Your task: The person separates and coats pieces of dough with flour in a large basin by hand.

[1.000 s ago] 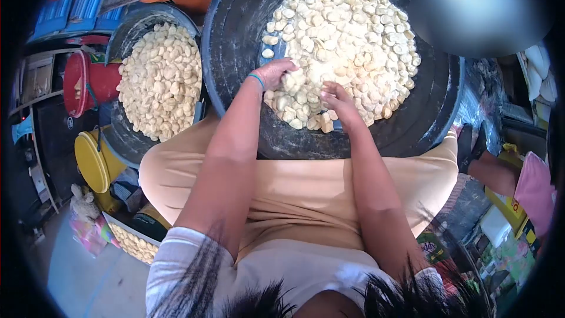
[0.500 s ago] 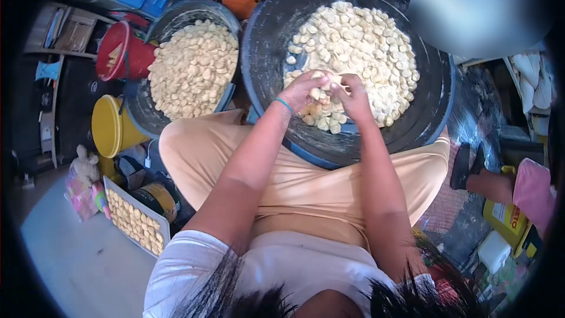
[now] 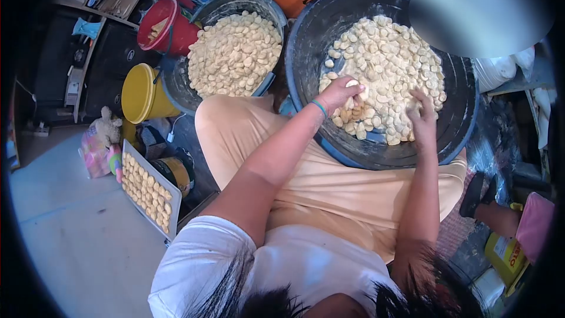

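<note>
Small round pale dough pieces (image 3: pixel 391 59), dusted with flour, fill much of a large black tub (image 3: pixel 309 35) in front of my crossed legs. Over the near left of this pile, my left hand (image 3: pixel 340 95) is curled around several dough pieces, with the thumb on top of a pale one. Its wrist carries a teal band (image 3: pixel 319 106). On the right side of the pile, my right hand (image 3: pixel 422 118) is apart from the left, palm down, its fingers spread and bent at the dough pieces. Nothing shows in its grasp.
Left of the tub stands a dark basin (image 3: pixel 174 82) heaped with similar pieces. Beside it are a red bucket (image 3: pixel 185 35) and a yellow bucket (image 3: pixel 138 97). A tray (image 3: pixel 175 215) of browner pieces leans at lower left. Another person's leg (image 3: pixel 497 221) is at right.
My hands were together over the tub, fingers meeting at the dough pieces. Now the right hand has moved away to the right, while the left keeps its pieces. The view has shifted left.
</note>
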`<state>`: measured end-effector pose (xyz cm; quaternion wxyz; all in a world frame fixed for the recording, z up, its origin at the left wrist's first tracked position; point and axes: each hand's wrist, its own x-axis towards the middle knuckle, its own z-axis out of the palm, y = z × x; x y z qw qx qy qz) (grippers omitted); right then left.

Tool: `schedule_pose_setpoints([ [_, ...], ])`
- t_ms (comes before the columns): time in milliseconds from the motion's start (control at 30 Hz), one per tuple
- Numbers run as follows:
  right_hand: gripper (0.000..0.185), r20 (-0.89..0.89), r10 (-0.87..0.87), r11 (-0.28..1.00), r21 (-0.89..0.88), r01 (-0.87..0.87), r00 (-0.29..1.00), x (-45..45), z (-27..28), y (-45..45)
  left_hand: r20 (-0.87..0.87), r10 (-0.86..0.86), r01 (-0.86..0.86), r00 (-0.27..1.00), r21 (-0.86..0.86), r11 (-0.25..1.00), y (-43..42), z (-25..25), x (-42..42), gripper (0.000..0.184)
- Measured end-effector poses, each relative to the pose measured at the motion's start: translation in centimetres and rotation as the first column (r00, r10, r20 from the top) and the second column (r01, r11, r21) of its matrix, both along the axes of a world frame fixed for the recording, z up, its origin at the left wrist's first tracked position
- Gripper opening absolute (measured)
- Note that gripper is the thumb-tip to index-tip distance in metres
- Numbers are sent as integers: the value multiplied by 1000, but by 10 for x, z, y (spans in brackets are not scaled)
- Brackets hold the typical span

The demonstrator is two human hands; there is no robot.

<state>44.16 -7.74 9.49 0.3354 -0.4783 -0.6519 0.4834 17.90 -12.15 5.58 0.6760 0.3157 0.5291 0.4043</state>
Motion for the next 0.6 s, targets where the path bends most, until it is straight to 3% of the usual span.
schedule_pose_setpoints([
  [67, 42, 57, 111, 991, 68, -115, 992, -28, 14, -13, -41, -15, 16, 999, 30, 999, -1, 1, 15, 25],
  [133, 40, -36, 185, 978, 106, -180, 982, -48, 8, -27, -46, -40, 41, 998, 35, 999, -2, 6, 35, 27],
  [167, 39, 3, 157, 984, 87, -157, 988, -52, 10, -29, -13, 31, -30, 999, 94, 995, -5, 18, 49, 33],
  [267, 36, 108, 39, 999, -7, -38, 993, -54, 9, -20, 219, -110, 89, 970, 103, 991, 1, 11, 53, 39],
  [333, 35, 164, -94, 988, -106, 112, 982, -50, 11, -8, 414, 15, 44, 910, -133, 990, 4, 13, 47, 44],
  [400, 32, 149, -30, 996, 88, 17, 988, -46, 12, -5, 594, 95, -27, 799, -122, 992, 8, -10, 47, 46],
  [467, 32, 189, 53, 920, 373, -122, 981, -43, 0, -3, 627, 81, -5, 775, -121, 993, 9, 18, 53, 49],
  [533, 24, 147, 79, 967, 229, -111, 986, -48, 13, -13, 635, 63, 19, 770, -122, 992, 9, 32, 56, 52],
  [567, 22, 165, 67, 979, 179, -97, 984, -48, 14, -14, 639, 111, -2, 761, -168, 986, 9, 42, 58, 40],
  [600, 21, 183, 58, 988, 127, -83, 981, -48, 15, -15, 587, 69, 23, 806, -147, 989, 8, 41, 58, 38],
])
